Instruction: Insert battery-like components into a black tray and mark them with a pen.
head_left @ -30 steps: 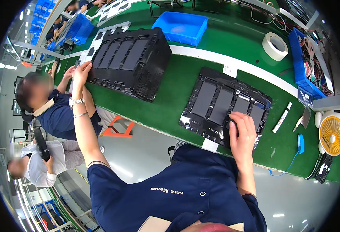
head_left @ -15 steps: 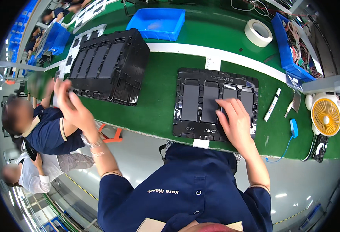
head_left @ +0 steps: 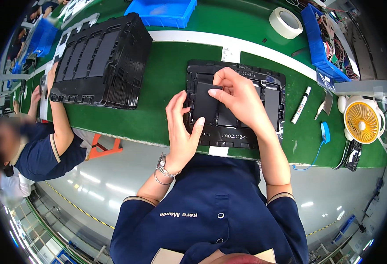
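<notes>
In front of me lies a black moulded plastic tray (head_left: 268, 72) with several flat dark grey rectangular panels (head_left: 271, 104) in its slots. My right hand (head_left: 241, 96) pinches the far edge of the leftmost panel (head_left: 205, 102) between thumb and fingers. That edge looks slightly raised; whether the near end still rests in the slot I cannot tell. At the tray's left edge my left hand (head_left: 182, 138) is open, its thumb apart from the fingers. The thumb tip is by the near end of the same panel; contact is unclear.
A tall stack of black trays (head_left: 125, 72) stands to the left, with a blue bin (head_left: 162, 15) behind it. Rightward are a tape roll (head_left: 285, 23), a marker (head_left: 301, 104), a blue wrist strap (head_left: 325, 132), a small fan (head_left: 361, 122) and a blue box of cables (head_left: 318, 48). A co-worker (head_left: 48, 145) is at left.
My left hand has come from beside the stack to the tray's left edge. My right hand has moved from the middle panels to the leftmost panel and pinched it. The view has shifted.
</notes>
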`<control>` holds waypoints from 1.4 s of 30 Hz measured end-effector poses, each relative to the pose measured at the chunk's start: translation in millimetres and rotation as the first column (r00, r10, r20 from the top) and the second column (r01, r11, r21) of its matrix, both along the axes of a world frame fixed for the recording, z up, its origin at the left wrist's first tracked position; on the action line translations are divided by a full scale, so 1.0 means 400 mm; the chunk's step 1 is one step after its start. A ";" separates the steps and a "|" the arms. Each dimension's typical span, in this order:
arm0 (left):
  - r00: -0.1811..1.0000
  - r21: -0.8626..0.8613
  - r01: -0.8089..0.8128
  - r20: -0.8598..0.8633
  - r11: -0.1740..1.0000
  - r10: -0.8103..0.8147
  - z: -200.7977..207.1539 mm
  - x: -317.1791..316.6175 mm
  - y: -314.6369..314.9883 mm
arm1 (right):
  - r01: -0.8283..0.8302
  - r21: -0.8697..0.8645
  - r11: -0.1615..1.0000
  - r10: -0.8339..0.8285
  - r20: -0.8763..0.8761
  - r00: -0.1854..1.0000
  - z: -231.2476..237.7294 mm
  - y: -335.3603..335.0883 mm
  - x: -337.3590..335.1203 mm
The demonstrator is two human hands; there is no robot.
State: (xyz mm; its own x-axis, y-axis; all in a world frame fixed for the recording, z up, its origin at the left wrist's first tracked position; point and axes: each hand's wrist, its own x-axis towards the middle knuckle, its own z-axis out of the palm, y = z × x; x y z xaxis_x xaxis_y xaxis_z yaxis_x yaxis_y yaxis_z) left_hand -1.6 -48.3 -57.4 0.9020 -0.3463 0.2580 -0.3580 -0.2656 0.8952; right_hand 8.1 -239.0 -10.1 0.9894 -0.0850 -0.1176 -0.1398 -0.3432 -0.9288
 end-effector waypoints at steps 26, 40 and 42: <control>0.761 -0.543 -0.011 -0.549 0.840 -0.345 0.097 0.006 -0.034 | 0.099 0.600 0.793 -0.144 0.026 0.989 0.012 0.075 -0.152; 0.638 -0.600 -0.033 -0.628 0.799 -0.445 0.124 -0.009 -0.030 | 0.019 0.592 0.806 -0.160 0.186 0.969 -0.008 0.037 -0.137; 0.339 -0.731 -0.039 -0.651 0.681 -0.679 0.125 0.004 -0.015 | 0.116 0.381 0.917 -0.240 0.295 0.925 0.002 0.025 -0.117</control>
